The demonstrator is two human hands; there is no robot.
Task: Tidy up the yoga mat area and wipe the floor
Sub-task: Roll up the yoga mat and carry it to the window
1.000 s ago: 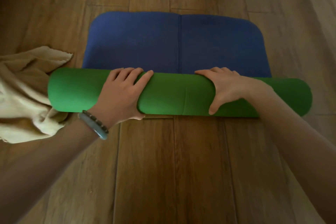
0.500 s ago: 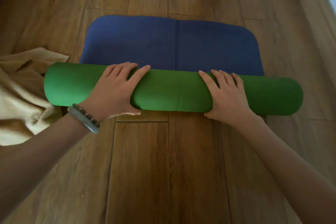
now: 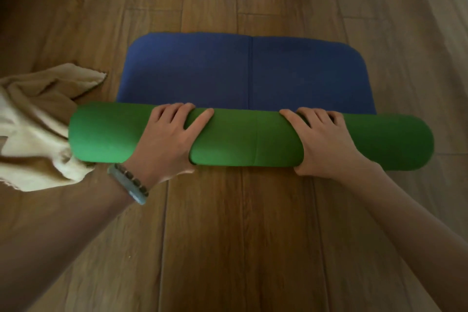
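Head view, looking straight down: the yoga mat (image 3: 253, 139) lies on the wooden floor (image 3: 228, 235), partly rolled with its green side out. The roll's long axis runs left to right across the picture, its left end sitting slightly higher in frame than its right. Beyond the roll, the unrolled blue stretch (image 3: 228, 71) lies flat, pointing away from the person and ending in a far edge with rounded corners. Left hand (image 3: 167, 139) is on the roll left of centre, fingers (image 3: 177, 114) curled over the top, thumb spread along the green face, a bracelet (image 3: 131, 182) on that wrist. Right hand (image 3: 324, 144) grips right of centre, fingers curled over the top, heel of the hand at the roll's near side. Both roll ends stick out wider than the blue stretch. At the left end a crumpled beige cloth (image 3: 33, 129) touches the roll, which overlaps its edge. Open planks lie on the near side, past the far edge and off to the right.
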